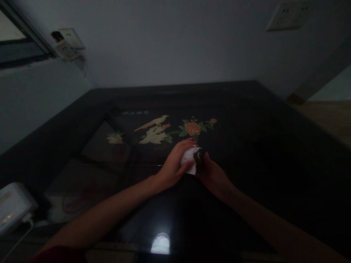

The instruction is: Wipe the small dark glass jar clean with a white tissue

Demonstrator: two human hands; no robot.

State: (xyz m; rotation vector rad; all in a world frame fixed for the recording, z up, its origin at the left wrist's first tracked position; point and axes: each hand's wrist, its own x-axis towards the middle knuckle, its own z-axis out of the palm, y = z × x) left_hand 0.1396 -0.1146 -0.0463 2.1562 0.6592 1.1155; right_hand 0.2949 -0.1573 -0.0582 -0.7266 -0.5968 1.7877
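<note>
Over the middle of a glossy black tabletop (236,120), my two hands meet. My left hand (175,160) is closed on a crumpled white tissue (189,156), with the thumb in front and the fingers behind. Against the tissue's right side sits a small dark object (198,157) with a shiny spot; its kind is too dim to make out. My right hand (215,179) is closed around the right side of that dark object, its fingers partly lost in shadow.
A decorative inlay of a bird (155,122) and a flower (192,128) lies behind my hands. At the left edge stands a white device (13,204) with a cable (20,237). Wall sockets (290,15) and a power adapter (67,49) are on the wall behind.
</note>
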